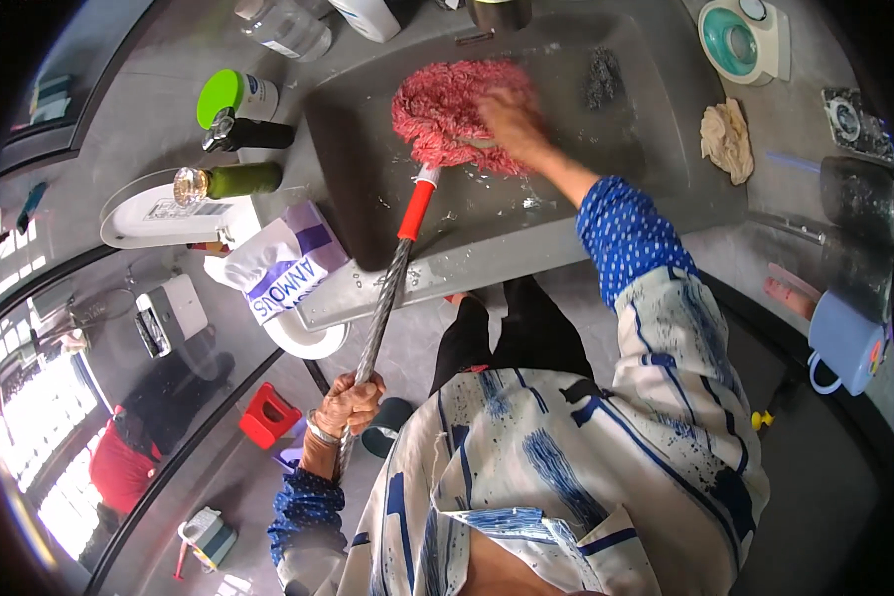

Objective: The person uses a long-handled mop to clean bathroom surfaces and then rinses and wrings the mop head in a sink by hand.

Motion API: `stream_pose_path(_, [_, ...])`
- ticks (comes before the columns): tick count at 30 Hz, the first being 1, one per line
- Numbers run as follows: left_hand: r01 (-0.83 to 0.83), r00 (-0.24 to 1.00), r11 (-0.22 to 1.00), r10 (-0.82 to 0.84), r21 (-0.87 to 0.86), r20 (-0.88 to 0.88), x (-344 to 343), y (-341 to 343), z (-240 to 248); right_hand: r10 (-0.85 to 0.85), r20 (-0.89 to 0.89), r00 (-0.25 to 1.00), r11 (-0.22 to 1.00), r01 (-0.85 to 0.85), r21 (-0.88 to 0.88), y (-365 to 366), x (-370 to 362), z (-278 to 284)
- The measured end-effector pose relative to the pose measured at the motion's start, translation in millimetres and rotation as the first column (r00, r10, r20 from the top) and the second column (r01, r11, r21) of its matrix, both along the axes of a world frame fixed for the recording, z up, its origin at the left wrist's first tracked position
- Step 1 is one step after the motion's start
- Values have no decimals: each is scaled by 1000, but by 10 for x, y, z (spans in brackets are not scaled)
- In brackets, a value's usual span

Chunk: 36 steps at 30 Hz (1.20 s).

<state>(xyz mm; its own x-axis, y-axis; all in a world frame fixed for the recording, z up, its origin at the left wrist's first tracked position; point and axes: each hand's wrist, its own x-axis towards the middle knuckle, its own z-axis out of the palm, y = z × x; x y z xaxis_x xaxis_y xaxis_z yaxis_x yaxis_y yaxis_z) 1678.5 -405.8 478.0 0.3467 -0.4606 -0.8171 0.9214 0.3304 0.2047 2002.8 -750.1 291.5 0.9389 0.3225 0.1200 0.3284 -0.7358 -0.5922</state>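
Head view: left hand wraps its fingers round the twisted silver metal handle of a pink, stringy mop head in the grey rectangular sink; right hand at the strands, fingers too blurred to tell; probably mid-wash, next needing handle steady.

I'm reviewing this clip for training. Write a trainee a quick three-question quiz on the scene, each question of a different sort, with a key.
1. Which hand grips the handle?
2. True or false: the mop head lies outside the sink.
3. Fill in: the jar left of the sink has a ____ lid.

Key:
1. The left hand.
2. False; it lies inside, with the right hand at it.
3. Green.
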Motion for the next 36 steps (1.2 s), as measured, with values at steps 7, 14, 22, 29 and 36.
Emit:
stream_pose_path(7, [94,995,988,-98,121,32,135,112,26,-301,-494,815,947,318,-52,-460,375,80])
stream_pose_path(14, [384,819,699,-559,604,127,244,130,23,-160,-805,571,764,589,266,126,70,116])
stream_pose_path(22, [87,567,-105,-812,991,-136,240,-84,-167,156,-738,656,709,446,546,-15,39,-321])
stream_pose_path(29, [-51,509,-28,-861,998,2,272,30,-220,-15,-710,704,731,493,472,-212,-160,85])
stream_pose_path(36, [-26,533,135,-837,990,128,221,-6,-218,-186,-530,828,832,419,363,-218,-277,694])
